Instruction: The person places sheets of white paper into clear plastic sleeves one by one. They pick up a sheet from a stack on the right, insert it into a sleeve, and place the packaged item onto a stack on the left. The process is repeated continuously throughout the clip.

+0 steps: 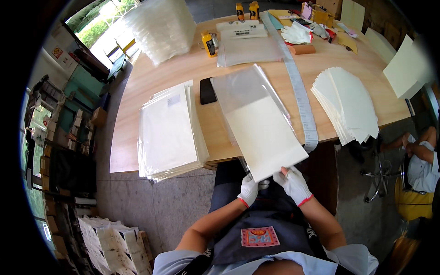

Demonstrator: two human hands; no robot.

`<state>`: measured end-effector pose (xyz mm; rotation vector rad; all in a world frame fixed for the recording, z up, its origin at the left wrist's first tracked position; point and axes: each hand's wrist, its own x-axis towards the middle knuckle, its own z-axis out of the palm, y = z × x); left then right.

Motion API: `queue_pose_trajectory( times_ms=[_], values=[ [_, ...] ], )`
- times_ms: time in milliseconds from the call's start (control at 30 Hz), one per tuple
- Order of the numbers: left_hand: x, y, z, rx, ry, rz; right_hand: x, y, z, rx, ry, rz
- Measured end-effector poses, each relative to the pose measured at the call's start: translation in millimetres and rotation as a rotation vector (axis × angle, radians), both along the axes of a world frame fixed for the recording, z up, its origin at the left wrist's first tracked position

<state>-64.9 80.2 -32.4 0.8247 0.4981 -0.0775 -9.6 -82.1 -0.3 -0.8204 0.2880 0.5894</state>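
In front of me, a white sheet stack point(270, 137) lies partly inside a clear plastic bag point(236, 85), its near end sticking out past the table edge. My gloved right hand point(293, 184) pinches the stack's near edge, thumb on top. At the near left corner is my gloved left hand point(250, 189), closed on the edge there; the bag's edge and the sheets overlap at that spot, and some fingers are hidden underneath. To the left lies a pile of bagged white sheets point(167, 130), the top one with a small label. Loose white sheets point(346, 103) are fanned out on the right.
A black phone point(207, 90) lies beside the bag. A long paper strip point(300, 91) crosses the wooden table point(126, 123). Farther off stand a yellow bottle point(208, 44), flat plastic bags point(250, 51), white gloves point(297, 34) and a large plastic-wrapped bundle point(160, 30). Someone sits at right.
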Motion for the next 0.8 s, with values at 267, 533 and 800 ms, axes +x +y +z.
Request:
queue_pose_trajectory(
  times_ms=[267, 533, 800],
  values=[
    [1, 41, 24, 0.047, 0.157, -0.181, 5, 25, 6, 0.054, -0.037, 0.136],
    [-12, 76, 39, 0.236, 0.170, -0.122, 12, 71, 38, -1.137, -1.338, 0.554],
    [-18, 86, 34, 0.274, 0.152, -0.108, 14, 109, 33, -1.320, -1.649, 0.723]
  ],
)
